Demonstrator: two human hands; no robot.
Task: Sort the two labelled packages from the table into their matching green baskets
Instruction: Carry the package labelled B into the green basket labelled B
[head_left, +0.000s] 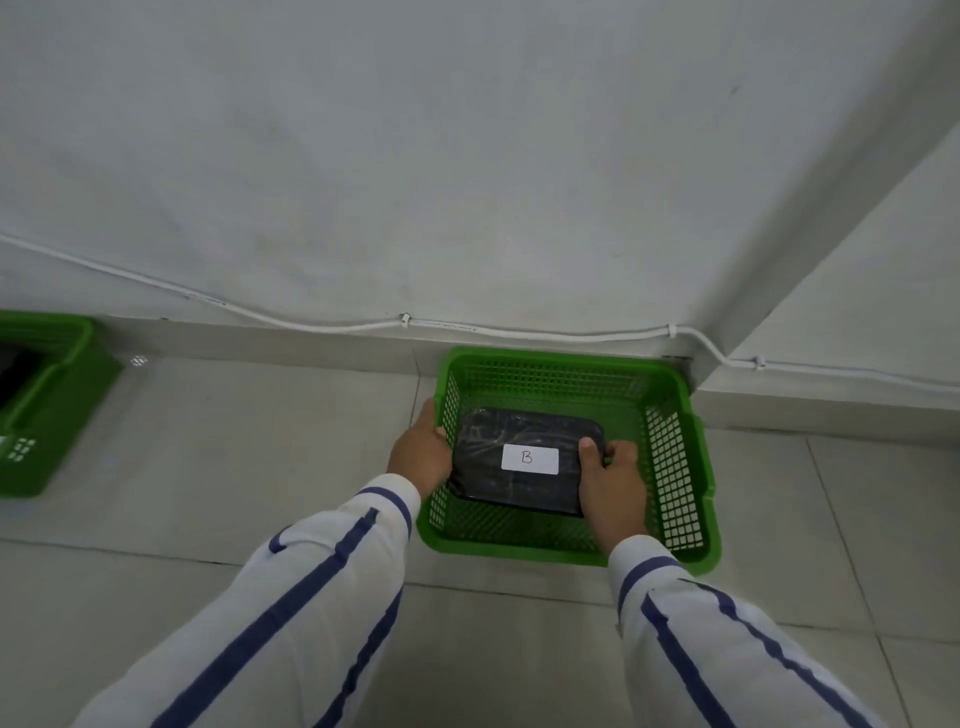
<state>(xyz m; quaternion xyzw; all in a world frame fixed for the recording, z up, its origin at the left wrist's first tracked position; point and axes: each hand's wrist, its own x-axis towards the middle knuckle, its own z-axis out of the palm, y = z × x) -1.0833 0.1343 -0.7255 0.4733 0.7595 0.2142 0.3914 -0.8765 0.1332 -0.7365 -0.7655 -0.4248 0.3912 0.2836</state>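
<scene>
Both hands (421, 447) gripping package B (519, 457) flat, long axis left-right, inside basket (571, 358)

Head view; looks down, forward, close over floor basket (571, 364).

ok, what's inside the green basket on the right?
One black wrapped package with a white "B" label, inside the green basket, both hands on it: left hand, right hand. The floor under it is covered; the rest looks bare.

One white label (530, 459) in the lower middle of the frame reads "B", handwritten, stuck on the black package (498, 457).
</scene>
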